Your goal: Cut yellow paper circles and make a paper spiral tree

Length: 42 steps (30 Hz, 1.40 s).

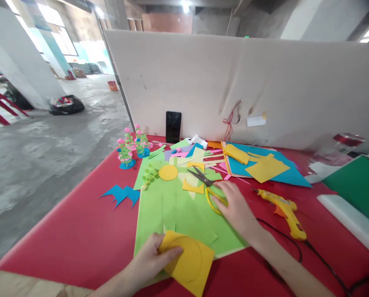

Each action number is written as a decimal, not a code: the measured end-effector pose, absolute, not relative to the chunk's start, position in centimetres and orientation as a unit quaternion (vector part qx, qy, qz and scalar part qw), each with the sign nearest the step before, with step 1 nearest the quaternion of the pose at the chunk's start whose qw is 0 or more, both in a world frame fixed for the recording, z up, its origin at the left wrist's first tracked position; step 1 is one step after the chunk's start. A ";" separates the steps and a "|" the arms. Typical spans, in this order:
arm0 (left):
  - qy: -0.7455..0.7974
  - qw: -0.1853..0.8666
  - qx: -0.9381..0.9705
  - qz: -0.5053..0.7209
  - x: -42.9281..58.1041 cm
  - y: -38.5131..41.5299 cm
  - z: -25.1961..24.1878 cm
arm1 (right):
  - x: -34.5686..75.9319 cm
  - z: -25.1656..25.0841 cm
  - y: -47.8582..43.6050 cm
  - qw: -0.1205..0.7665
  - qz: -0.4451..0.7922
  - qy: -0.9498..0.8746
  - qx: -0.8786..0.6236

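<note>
Pinching yellow sq (191, 260), L hand (152, 259) grip; R hand (237, 207) loose on scissors (206, 184).

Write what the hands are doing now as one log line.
left hand holds yellow paper square | right hand on handles of scissors | green sheet under scissors | glue gun lying apart

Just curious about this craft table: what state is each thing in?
yellow paper square, pinched in left hand, circle marked
scissors, lying on green sheet, right hand over handles
glue gun, lying on its side, untouched
phone, propped upright, screen dark
</note>
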<state>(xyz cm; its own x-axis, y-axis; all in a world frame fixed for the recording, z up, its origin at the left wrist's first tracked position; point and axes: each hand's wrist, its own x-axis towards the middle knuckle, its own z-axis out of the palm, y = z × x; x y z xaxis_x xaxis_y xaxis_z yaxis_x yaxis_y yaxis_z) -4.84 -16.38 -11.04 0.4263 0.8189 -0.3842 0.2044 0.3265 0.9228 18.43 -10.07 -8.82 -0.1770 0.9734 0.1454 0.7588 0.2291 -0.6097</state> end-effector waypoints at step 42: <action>0.511 0.470 0.552 0.461 -2.6 -7.4 -6.7 | 20.6 -4.4 -15.6 0.426 0.455 -0.537 -0.568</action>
<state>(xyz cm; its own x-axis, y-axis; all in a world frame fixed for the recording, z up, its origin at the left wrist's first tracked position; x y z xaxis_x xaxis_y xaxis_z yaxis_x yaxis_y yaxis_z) -2.60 -7.44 -6.68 0.0514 0.9983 0.0286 0.1305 -0.0351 0.9908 20.57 -15.63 -4.38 0.0091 0.9982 -0.0592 0.2224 -0.0597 -0.9731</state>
